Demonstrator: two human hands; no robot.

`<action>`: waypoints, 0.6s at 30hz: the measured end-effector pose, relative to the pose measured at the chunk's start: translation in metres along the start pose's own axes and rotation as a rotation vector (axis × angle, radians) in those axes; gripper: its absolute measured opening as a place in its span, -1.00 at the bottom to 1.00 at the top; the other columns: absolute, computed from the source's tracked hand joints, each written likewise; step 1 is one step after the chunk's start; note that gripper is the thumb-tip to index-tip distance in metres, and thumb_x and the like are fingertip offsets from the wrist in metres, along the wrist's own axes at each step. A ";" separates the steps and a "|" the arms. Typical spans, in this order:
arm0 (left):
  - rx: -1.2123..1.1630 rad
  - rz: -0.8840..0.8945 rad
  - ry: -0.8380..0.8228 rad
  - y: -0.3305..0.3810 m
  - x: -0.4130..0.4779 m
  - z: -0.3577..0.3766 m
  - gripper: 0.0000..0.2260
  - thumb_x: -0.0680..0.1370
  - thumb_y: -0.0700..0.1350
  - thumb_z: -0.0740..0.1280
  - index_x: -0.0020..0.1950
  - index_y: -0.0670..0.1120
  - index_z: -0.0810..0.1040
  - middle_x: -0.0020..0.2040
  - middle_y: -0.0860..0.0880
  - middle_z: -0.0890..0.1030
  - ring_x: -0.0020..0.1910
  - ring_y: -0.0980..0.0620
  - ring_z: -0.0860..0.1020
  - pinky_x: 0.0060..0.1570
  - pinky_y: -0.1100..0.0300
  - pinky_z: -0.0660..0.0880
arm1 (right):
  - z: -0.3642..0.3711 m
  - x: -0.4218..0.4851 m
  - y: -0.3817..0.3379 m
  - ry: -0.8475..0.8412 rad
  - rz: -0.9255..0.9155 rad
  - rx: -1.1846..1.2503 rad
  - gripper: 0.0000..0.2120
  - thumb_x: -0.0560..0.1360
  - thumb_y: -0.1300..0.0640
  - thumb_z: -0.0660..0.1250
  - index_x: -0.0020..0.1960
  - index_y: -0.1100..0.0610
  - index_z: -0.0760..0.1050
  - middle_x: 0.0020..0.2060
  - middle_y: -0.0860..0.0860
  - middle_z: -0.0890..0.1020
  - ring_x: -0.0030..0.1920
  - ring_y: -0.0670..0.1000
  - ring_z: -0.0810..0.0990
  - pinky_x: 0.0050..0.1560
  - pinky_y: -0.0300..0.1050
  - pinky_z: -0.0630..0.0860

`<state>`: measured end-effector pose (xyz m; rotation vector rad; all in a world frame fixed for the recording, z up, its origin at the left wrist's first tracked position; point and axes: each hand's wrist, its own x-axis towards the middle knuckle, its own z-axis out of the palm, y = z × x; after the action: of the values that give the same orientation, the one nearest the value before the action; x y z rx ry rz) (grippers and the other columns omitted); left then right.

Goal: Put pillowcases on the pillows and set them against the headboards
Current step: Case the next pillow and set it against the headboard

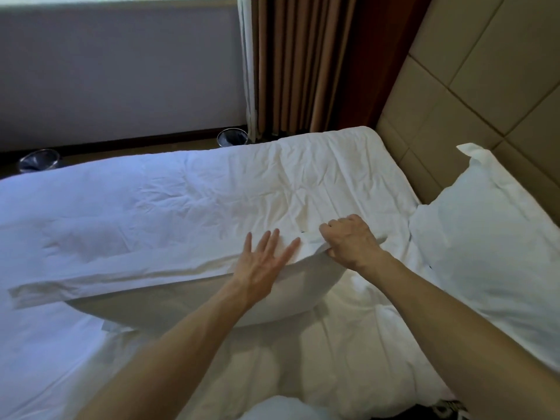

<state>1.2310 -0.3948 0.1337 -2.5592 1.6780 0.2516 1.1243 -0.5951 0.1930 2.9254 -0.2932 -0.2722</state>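
Observation:
A large white pillow in a white pillowcase (169,225) is raised off the bed in front of me, lying roughly level. My left hand (260,265) rests flat on its near edge, fingers spread. My right hand (351,241) is closed on the pillowcase's edge at the pillow's near right corner. A second cased white pillow (491,237) leans against the beige padded headboard (472,86) at the right.
White sheets cover the bed (318,353) below my arms. Beyond the bed stand two metal bins with liners (232,137) (38,160) on the floor. Brown curtains (318,62) hang at the back, beside a grey wall under a window.

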 end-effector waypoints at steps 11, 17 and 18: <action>0.077 0.052 -0.072 0.047 0.035 -0.011 -0.13 0.59 -0.17 0.26 0.54 0.18 -0.39 0.59 -0.26 -0.23 0.58 -0.27 -0.13 0.42 -0.36 0.08 | 0.033 -0.020 0.054 0.123 0.036 -0.047 -0.80 0.34 0.08 0.47 -0.16 0.13 0.49 -0.36 0.07 0.52 -0.42 0.12 0.43 -0.37 -0.10 0.20; 0.075 0.063 -0.087 0.043 0.040 -0.018 -0.03 0.52 -0.33 0.28 0.52 0.27 -0.39 0.59 -0.27 -0.21 0.58 -0.28 -0.14 0.40 -0.40 0.11 | 0.062 -0.041 0.082 0.151 0.050 -0.013 -0.75 0.30 0.27 0.48 -0.09 0.12 0.49 -0.38 0.03 0.53 -0.45 0.13 0.50 -0.50 -0.12 0.35; 0.081 0.070 -0.092 0.043 0.040 -0.019 -0.02 0.52 -0.34 0.28 0.52 0.27 -0.39 0.59 -0.27 -0.21 0.58 -0.28 -0.13 0.39 -0.40 0.11 | 0.070 -0.047 0.086 0.088 0.036 -0.016 -0.76 0.35 0.28 0.44 -0.03 0.11 0.51 -0.33 0.03 0.56 -0.40 0.12 0.54 -0.45 -0.10 0.39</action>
<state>1.2092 -0.4508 0.1465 -2.3968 1.7096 0.2943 1.0499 -0.6792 0.1506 2.9033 -0.3276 -0.1393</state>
